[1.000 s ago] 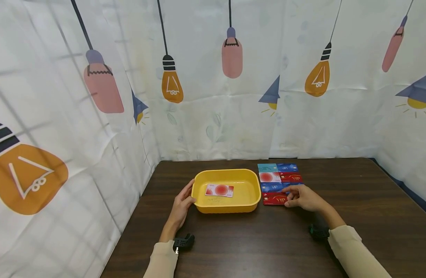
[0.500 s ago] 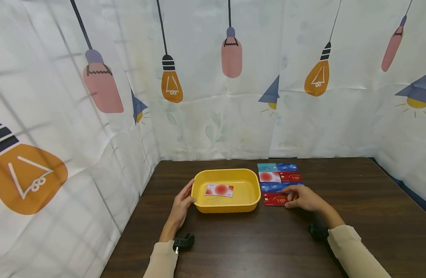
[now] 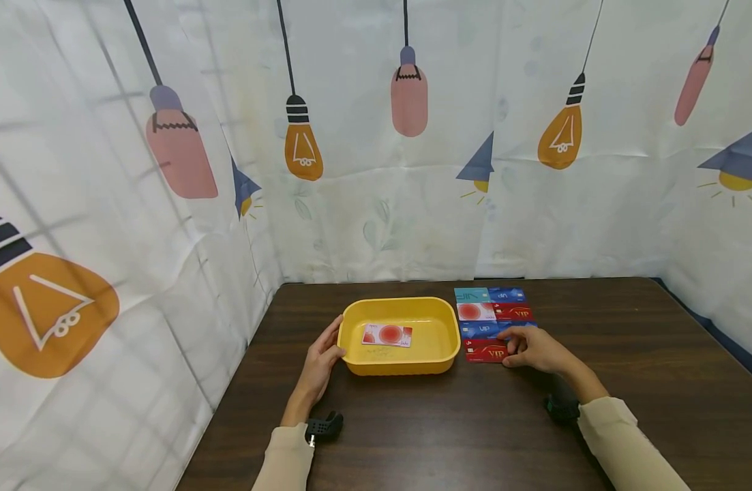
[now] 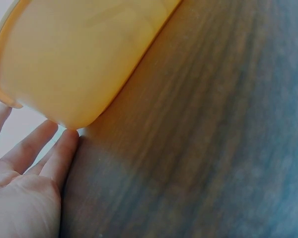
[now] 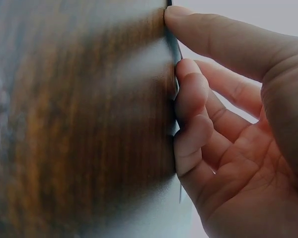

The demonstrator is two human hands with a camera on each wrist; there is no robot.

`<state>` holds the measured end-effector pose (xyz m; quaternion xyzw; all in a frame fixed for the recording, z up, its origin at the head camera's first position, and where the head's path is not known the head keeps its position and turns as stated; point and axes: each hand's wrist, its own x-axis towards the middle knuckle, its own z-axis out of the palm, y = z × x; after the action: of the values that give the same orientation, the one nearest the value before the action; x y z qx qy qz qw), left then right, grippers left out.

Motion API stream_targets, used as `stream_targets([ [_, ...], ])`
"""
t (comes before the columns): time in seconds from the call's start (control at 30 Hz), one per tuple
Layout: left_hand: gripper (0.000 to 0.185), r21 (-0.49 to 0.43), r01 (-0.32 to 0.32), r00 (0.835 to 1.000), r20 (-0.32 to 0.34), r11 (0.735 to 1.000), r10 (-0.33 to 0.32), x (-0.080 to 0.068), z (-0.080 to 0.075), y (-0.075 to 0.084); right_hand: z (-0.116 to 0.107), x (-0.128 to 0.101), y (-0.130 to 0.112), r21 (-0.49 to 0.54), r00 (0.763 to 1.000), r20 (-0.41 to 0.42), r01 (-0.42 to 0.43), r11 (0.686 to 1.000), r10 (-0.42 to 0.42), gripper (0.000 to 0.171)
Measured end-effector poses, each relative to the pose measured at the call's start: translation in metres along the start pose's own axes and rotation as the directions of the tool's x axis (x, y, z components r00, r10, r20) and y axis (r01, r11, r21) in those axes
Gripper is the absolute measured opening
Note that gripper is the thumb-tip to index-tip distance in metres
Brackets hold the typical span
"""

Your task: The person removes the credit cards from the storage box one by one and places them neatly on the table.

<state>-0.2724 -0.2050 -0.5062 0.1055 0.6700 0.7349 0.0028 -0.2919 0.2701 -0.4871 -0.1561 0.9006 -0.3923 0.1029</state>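
Observation:
A yellow plastic tray (image 3: 357, 368) stands on the table with one white-and-red card (image 3: 386, 335) lying inside. My left hand (image 3: 319, 361) is at its left end, straight fingertips touching the side wall, as the left wrist view shows. My right hand (image 3: 535, 349) holds the right end of a red VIP card (image 3: 485, 351) between thumb and curled fingers; the fingers hide that end. Its index finger reaches over the blue VIP card (image 3: 478, 330) just behind. In the right wrist view the right hand (image 5: 233, 119) is low against the tabletop, a thin card edge showing between thumb and fingertips.
Behind lie a teal card (image 3: 471, 295), a blue card (image 3: 506, 294), a white card with a red disc (image 3: 476, 312) and another red VIP card (image 3: 514, 312), laid edge to edge. The dark wooden table (image 3: 412, 436) meets a lamp-patterned curtain (image 3: 376, 204) at the back.
The red VIP card under my right hand has shifted very slightly to the right. Both hands, the tray and the other cards look the same.

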Motion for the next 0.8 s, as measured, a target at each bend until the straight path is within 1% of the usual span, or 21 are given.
stream_targets([
  [0.53, 0.069, -0.01, 0.0, 1.0, 0.005, 1.0, 0.0, -0.0008, -0.0011, -0.0013, 0.0013, -0.0019, -0.0025, -0.003, 1.0, -0.002, 0.0, 1.0, 0.0, 0.046],
  [0.8, 0.069, -0.009, 0.003, 1.0, 0.003, 1.0, -0.003, -0.0006, -0.0011, -0.0017, 0.001, -0.0012, -0.0011, -0.007, 1.0, -0.005, 0.003, 1.0, -0.004, 0.045],
])
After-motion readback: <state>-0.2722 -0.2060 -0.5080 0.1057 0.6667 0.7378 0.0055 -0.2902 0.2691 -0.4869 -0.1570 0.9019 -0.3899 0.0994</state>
